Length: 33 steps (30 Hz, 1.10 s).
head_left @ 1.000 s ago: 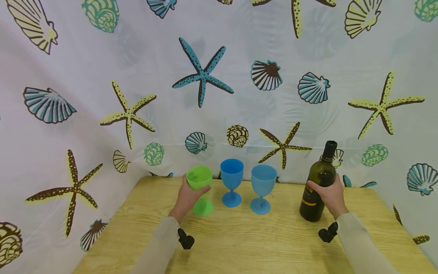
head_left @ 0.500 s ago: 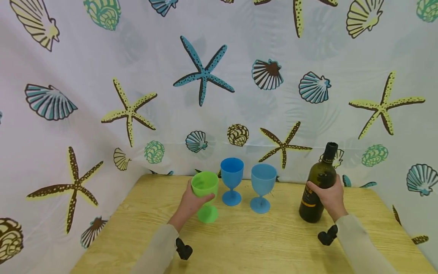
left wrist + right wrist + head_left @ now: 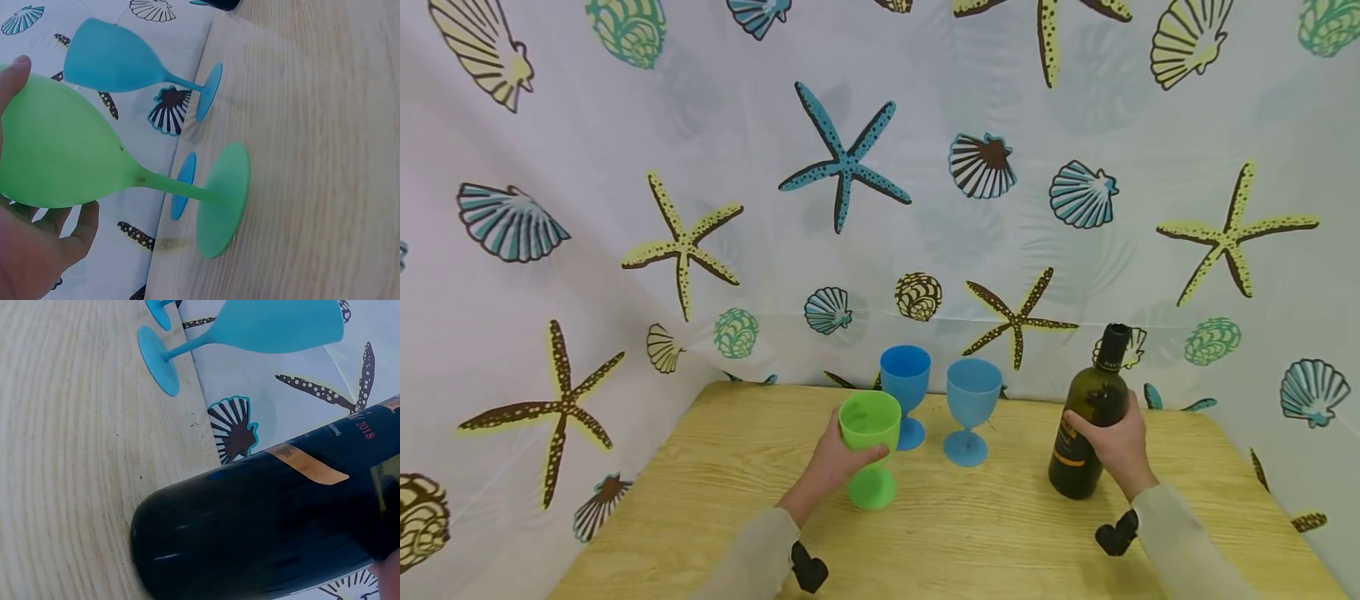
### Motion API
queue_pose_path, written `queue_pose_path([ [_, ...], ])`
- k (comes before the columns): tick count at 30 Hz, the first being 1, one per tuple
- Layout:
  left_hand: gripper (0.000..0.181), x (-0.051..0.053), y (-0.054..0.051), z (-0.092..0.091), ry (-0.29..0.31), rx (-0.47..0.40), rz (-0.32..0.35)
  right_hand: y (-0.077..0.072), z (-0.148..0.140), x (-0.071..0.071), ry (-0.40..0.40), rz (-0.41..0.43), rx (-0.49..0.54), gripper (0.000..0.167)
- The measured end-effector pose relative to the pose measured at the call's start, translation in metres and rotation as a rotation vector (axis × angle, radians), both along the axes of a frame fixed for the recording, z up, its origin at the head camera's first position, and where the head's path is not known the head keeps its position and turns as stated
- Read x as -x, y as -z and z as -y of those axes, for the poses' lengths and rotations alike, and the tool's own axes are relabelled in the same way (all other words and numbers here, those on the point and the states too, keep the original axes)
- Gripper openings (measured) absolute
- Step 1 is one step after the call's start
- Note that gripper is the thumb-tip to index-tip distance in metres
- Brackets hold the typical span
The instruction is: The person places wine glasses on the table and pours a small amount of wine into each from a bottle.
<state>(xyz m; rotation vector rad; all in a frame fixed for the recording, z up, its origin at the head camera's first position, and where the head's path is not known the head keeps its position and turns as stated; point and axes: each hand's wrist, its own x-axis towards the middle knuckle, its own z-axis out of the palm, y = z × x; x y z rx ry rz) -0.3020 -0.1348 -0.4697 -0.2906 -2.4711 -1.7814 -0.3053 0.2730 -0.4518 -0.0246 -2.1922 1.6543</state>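
In the head view my left hand (image 3: 835, 458) grips the bowl of a green goblet (image 3: 871, 421), thumb across its near side. The left wrist view shows the fingers curled round the green bowl (image 3: 62, 147), with its stem and base uncovered. At the right my right hand (image 3: 1120, 442) holds a dark wine bottle (image 3: 1078, 442) round its middle; the bottle is nearly upright, leaning slightly. In the right wrist view the bottle's lower half (image 3: 250, 531) fills much of the frame and only a bit of the hand shows.
A dark blue goblet (image 3: 906, 375) stands just behind the green one, partly covered by it. The light blue goblet (image 3: 973, 396) stands between it and the bottle. Behind the wooden table (image 3: 970, 542) hangs a white cloth (image 3: 925, 225) with printed shells and starfish.
My left hand has brought the green goblet to the right and nearer me, so it now overlaps the dark blue goblet. The bottle in my right hand has shifted slightly left and nearer.
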Motion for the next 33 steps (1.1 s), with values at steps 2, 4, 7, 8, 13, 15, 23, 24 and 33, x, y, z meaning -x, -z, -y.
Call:
queue_pose_path([
  [2, 0.088, -0.002, 0.001, -0.004, 0.011, -0.013, 0.011, 0.0, 0.001, -0.003, -0.002, -0.007, -0.017, 0.078],
  [4, 0.087, -0.004, 0.0, -0.008, 0.022, -0.021, 0.012, 0.0, 0.002, -0.005, -0.004, -0.01, -0.039, 0.077],
  [7, 0.087, -0.008, -0.001, -0.013, 0.04, -0.029, 0.008, -0.001, 0.004, -0.01, -0.014, -0.011, -0.064, 0.077],
  [8, 0.087, -0.009, -0.002, -0.015, 0.051, -0.023, 0.004, -0.001, 0.004, -0.011, -0.019, -0.01, -0.071, 0.078],
  [13, 0.087, -0.015, -0.005, -0.022, 0.084, -0.024, 0.007, -0.001, 0.008, -0.018, -0.045, -0.024, -0.142, 0.081],
  [15, 0.087, -0.02, -0.011, -0.025, 0.097, -0.035, 0.011, -0.001, 0.01, -0.02, -0.06, -0.044, -0.174, 0.08],
  [23, 0.087, -0.044, -0.034, -0.036, 0.171, -0.028, -0.003, -0.001, 0.014, -0.029, -0.087, -0.149, -0.288, 0.078],
  [24, 0.086, -0.046, -0.035, -0.036, 0.178, -0.025, 0.0, 0.0, 0.014, -0.029, -0.088, -0.158, -0.299, 0.078],
  [33, 0.079, -0.036, -0.01, -0.041, 0.243, -0.04, -0.011, 0.0, 0.015, -0.037, -0.124, -0.256, -0.438, 0.078],
])
